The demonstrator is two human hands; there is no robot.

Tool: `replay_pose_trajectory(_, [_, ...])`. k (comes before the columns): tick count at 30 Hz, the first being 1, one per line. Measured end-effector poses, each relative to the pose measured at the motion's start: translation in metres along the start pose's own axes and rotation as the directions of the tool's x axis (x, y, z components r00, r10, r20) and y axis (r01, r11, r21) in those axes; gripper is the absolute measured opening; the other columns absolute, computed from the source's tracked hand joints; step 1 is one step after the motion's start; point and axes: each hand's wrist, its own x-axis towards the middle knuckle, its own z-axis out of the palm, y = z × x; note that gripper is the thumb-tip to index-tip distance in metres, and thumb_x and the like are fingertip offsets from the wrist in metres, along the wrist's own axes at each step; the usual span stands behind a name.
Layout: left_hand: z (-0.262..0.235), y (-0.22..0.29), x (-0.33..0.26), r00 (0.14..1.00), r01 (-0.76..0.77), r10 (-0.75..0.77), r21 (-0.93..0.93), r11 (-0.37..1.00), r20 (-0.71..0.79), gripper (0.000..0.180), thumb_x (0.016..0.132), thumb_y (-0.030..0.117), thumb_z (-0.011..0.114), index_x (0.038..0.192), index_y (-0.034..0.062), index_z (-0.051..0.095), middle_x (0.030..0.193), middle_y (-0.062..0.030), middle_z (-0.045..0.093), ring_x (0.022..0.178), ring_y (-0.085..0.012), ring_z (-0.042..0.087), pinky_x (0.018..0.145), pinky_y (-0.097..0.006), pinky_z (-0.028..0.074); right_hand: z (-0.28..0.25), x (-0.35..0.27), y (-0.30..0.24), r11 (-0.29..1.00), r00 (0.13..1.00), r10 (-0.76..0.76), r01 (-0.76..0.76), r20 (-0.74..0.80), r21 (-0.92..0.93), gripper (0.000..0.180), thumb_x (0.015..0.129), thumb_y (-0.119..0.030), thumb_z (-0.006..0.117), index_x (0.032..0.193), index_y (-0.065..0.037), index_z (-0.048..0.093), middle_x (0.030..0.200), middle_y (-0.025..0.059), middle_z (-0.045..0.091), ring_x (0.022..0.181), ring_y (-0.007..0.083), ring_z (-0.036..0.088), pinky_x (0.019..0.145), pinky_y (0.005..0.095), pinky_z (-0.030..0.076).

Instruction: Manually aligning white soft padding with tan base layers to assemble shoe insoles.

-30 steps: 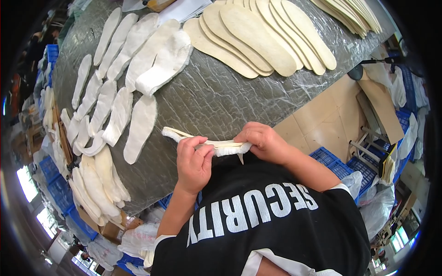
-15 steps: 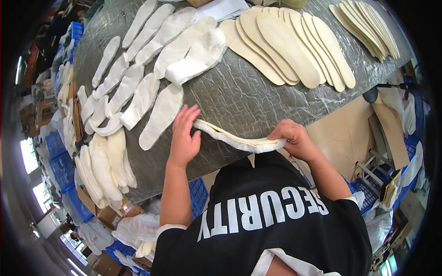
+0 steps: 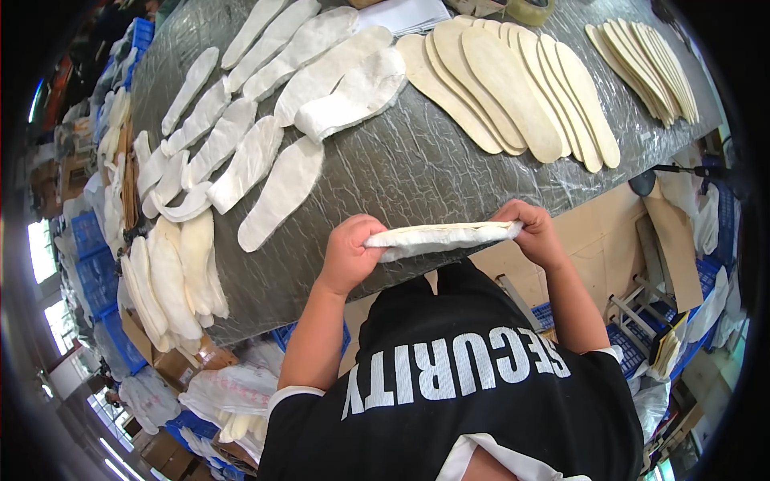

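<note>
Between my two hands, near the table's front edge, a fleecy insole (image 3: 445, 238) is held edge-on, its white fluffy side toward me and a cream layer along the top. My left hand (image 3: 351, 250) pinches one end. My right hand (image 3: 531, 232) is closed on the other end. Several white fleece insoles (image 3: 281, 192) lie in overlapping rows to the left, one with its end folded over. Cream insoles (image 3: 513, 100) fan out in a stack beyond my right hand.
Another stack of cream insoles (image 3: 646, 72) stands at the table's far right. More pale insoles (image 3: 172, 280) hang over the left edge. Paper (image 3: 405, 16) and a tape roll (image 3: 531, 10) lie at the back. A metal stool-like frame (image 3: 638, 321) and blue crates stand at right.
My left hand, open beside the insole before, has moved right and closed on its free end. The sagging insole is now held nearly straight. My right hand has shifted slightly right.
</note>
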Motion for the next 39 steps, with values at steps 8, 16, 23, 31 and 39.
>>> replay_pose_trajectory(8, [0.000, 0.019, -0.006, 0.995, -0.076, 0.092, 0.301, 0.951, -0.038, 0.014, 0.069, 0.010, 0.072, 0.078, 0.0031, 0.063, 0.079, -0.0096, 0.063, 0.074, -0.0287, 0.060, 0.076, -0.038, 0.045, 0.015, 0.004, -0.014, 0.977, 0.995, -0.040, 0.057, 0.087, -0.204, 0.027, 0.069, 0.015, 0.054, 0.085, -0.003, 0.067, 0.082, 0.0076, 0.064, 0.077, 0.0172, 0.062, 0.069, 0.0273, 0.048])
replay_pose_trajectory(16, [-0.002, 0.006, -0.030, 0.995, 0.095, -0.088, 0.134, 0.986, -0.056, 0.020, 0.075, 0.017, 0.071, 0.090, 0.0039, 0.066, 0.082, -0.0109, 0.066, 0.080, -0.0276, 0.060, 0.078, -0.037, 0.044, 0.024, 0.013, -0.016, 0.985, 0.995, 0.000, 0.018, 0.104, -0.172, 0.028, 0.068, 0.016, 0.055, 0.086, -0.002, 0.068, 0.081, 0.0081, 0.065, 0.077, 0.0182, 0.063, 0.070, 0.0283, 0.049])
replay_pose_trajectory(23, [0.016, 0.042, 0.000, 0.994, -0.111, 0.103, 0.209, 0.972, 0.047, 0.030, 0.072, 0.027, 0.072, 0.093, 0.0066, 0.066, 0.087, -0.0093, 0.066, 0.085, -0.0275, 0.062, 0.083, -0.039, 0.042, 0.044, 0.020, -0.038, 0.910, 0.960, -0.193, 0.252, 0.204, -0.328, 0.021, 0.066, 0.008, 0.065, 0.083, -0.004, 0.069, 0.076, 0.0068, 0.064, 0.073, 0.0192, 0.061, 0.066, 0.0291, 0.048])
replay_pose_trajectory(31, [0.014, 0.049, 0.009, 0.988, -0.135, 0.128, 0.071, 0.988, 0.085, 0.017, 0.067, 0.006, 0.064, 0.085, 0.0063, 0.064, 0.081, -0.0081, 0.066, 0.076, -0.0277, 0.062, 0.066, -0.037, 0.044, 0.040, 0.016, -0.046, 0.971, 0.964, 0.237, -0.237, 0.119, -0.017, 0.018, 0.071, 0.009, 0.063, 0.087, 0.000, 0.067, 0.084, 0.0051, 0.067, 0.078, 0.0110, 0.062, 0.071, 0.0255, 0.050])
replay_pose_trajectory(39, [0.008, 0.078, 0.020, 0.928, -0.365, 0.371, 0.139, 0.921, -0.021, 0.021, 0.071, 0.014, 0.073, 0.085, 0.0024, 0.065, 0.073, -0.0096, 0.065, 0.061, -0.0269, 0.060, 0.057, -0.034, 0.044, 0.054, 0.007, -0.058, 0.948, 0.998, -0.026, 0.007, 0.055, 0.318, 0.021, 0.076, 0.010, 0.058, 0.094, 0.000, 0.066, 0.087, 0.0061, 0.068, 0.081, 0.0116, 0.064, 0.073, 0.0268, 0.052])
